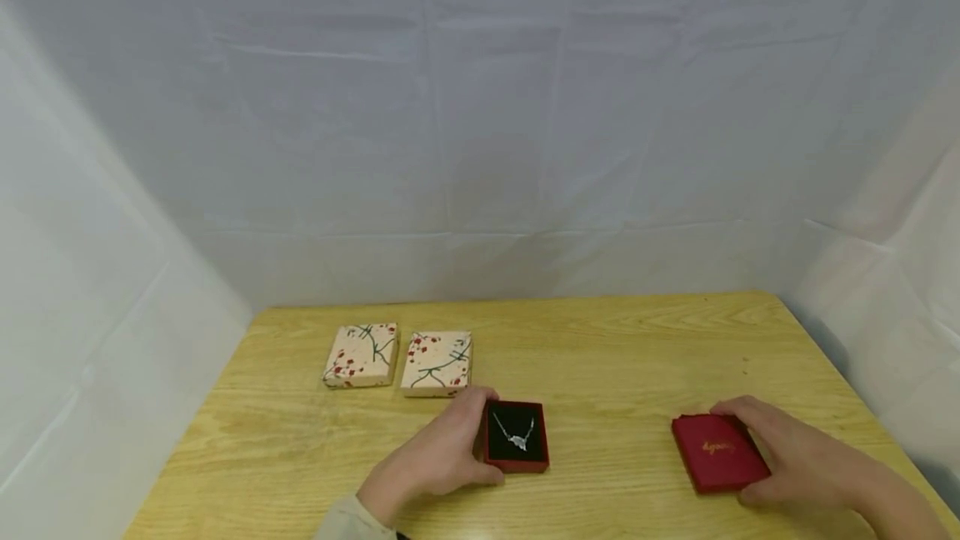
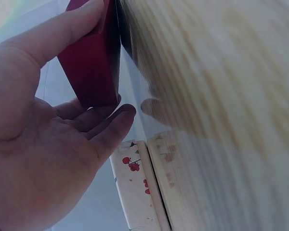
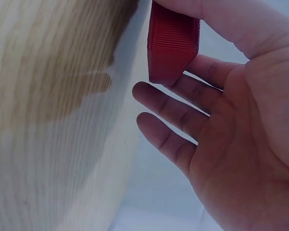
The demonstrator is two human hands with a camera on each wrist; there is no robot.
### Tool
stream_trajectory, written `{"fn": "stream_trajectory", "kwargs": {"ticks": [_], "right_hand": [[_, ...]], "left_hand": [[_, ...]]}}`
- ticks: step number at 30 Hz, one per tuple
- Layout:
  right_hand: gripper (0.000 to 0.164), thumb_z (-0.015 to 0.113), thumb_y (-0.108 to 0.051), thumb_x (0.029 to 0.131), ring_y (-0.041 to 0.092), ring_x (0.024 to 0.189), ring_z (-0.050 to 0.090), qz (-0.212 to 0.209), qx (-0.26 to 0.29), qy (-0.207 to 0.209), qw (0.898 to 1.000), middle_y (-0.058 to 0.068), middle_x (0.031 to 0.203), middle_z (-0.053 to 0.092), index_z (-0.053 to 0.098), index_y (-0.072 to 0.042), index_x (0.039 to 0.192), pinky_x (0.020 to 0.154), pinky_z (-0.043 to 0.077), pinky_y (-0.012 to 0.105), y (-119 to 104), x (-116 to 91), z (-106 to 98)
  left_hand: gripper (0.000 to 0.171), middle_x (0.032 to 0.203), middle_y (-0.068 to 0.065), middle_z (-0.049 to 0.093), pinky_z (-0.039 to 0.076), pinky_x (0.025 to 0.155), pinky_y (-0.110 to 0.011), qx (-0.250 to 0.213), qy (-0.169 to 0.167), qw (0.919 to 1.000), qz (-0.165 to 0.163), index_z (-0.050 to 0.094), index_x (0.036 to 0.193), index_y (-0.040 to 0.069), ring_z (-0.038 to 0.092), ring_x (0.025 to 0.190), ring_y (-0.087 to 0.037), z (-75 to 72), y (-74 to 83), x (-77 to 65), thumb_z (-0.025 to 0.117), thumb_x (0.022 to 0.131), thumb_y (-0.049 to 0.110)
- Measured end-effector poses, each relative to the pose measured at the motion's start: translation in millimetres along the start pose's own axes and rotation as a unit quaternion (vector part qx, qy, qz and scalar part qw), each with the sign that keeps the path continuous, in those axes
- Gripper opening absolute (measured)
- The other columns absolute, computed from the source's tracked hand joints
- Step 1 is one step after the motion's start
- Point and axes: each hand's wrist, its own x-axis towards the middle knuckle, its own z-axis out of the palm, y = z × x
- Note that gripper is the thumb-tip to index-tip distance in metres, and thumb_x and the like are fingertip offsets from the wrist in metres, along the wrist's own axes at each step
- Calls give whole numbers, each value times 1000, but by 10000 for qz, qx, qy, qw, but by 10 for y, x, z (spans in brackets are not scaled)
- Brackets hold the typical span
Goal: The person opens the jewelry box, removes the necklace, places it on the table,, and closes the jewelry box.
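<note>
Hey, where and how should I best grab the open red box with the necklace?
Probably pinch the near and far walls of the red box, coming from the left, as the left hand does. Its straight, opposite walls suit a pinch, while the open top leaves the necklace exposed.

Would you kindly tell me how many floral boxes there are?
2: one floral box toward the left of the table, another floral box to the first's right, beyond the left hand.

Table (image 1: 600,357) glossy, grained wood; necklace (image 1: 517,442) shiny metal; drape (image 1: 487,123) creased cloth.
</note>
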Motion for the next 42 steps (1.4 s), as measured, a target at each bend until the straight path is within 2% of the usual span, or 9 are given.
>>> {"fn": "stream_trajectory", "kwargs": {"ticks": [9,20,26,30,36,39,42], "right_hand": [[88,100,-29,65,3,107,51,-111,-71,7,9999,-3,129,57,55,-12,138,80,49,23,60,-20,40],[88,99,-27,68,3,105,49,100,106,-377,9992,-2,130,57,53,-11,141,78,49,23,103,-33,33],[90,100,-28,67,2,107,48,-17,74,-308,9995,0,128,57,52,-8,141,78,50,24,141,-47,54],[91,100,-24,67,1,107,46,-84,275,-349,9990,3,129,57,50,-6,141,76,50,23,171,-67,66],[90,99,-18,66,1,108,45,-154,407,-322,9985,5,130,55,49,-5,140,76,49,23,181,-88,80],[90,99,-18,66,2,109,45,-273,358,-241,9987,6,130,55,49,-5,140,76,49,23,189,-89,89],[90,99,-19,67,1,111,44,-220,379,-267,9987,6,131,55,49,-6,141,77,50,22,198,-87,93]], "left_hand": [[92,136,-10,53,47,114,-47,160,40,9999,38,44,144,1,53,127,-25,3,40,-13,99,74,24],[93,132,-9,54,48,112,-46,361,25,9993,58,45,143,2,53,125,-24,23,29,-18,100,72,24],[94,134,-9,56,46,114,-48,423,-56,9991,-36,46,144,2,52,129,-26,23,50,-25,101,71,25],[95,135,-8,57,46,114,-47,440,-87,9990,-44,46,143,3,51,130,-25,22,51,-26,102,70,25],[95,136,-8,56,45,115,-48,470,-133,9988,-50,46,144,3,50,132,-27,19,60,-35,102,70,24],[95,137,-10,56,42,118,-51,498,-139,9986,-72,47,144,2,48,137,-31,23,67,-39,101,69,23],[96,138,-10,56,42,118,-50,522,-144,9985,-93,47,145,2,49,136,-31,26,75,-42,101,69,22]]}}
